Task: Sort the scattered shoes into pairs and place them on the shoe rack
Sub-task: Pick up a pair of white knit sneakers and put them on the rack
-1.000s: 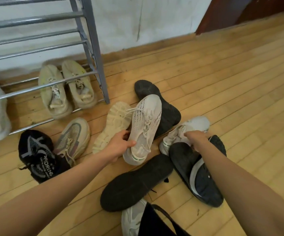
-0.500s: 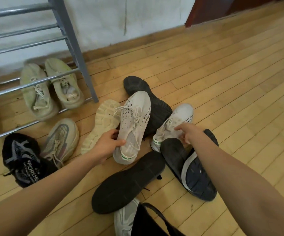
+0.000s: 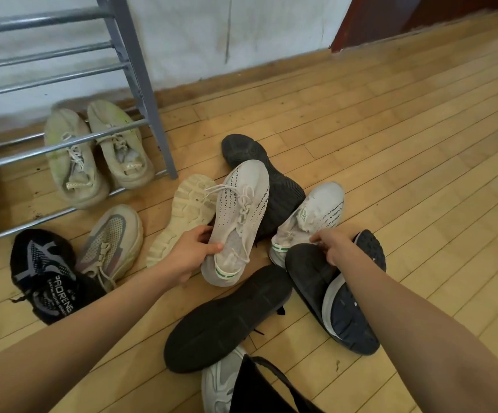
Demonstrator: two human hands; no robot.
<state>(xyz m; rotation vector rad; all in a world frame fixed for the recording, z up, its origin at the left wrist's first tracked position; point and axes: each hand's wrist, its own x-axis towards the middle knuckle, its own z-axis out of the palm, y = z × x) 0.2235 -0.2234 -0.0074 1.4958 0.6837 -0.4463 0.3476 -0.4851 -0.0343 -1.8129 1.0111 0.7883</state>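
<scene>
Head view: left hand is clamped on the heel end of a white shoe, thumb over the collar, toe pointing away. Right hand closes its fingers on the heel of the matching second white shoe, which lies just beside the first, partly on a black shoe. The rack stands up left against the wall, with a beige pair already on its lowest bars.

Risks, as I judge them: the right grip looks like a fingertip pinch on soft knit, so the shoe may slip or fold on lifting. Loose laces on the left shoe could snag the upturned cream shoe touching it. An upturned dark shoe rests against the right wrist and may get dragged. Carrying both to the rack, a toe could knock the grey post.

Both white shoes look light and floppy, perforated knit with dotted lines, green stripe at the heel, slightly grubby. Other singles stay scattered on the floor.
</scene>
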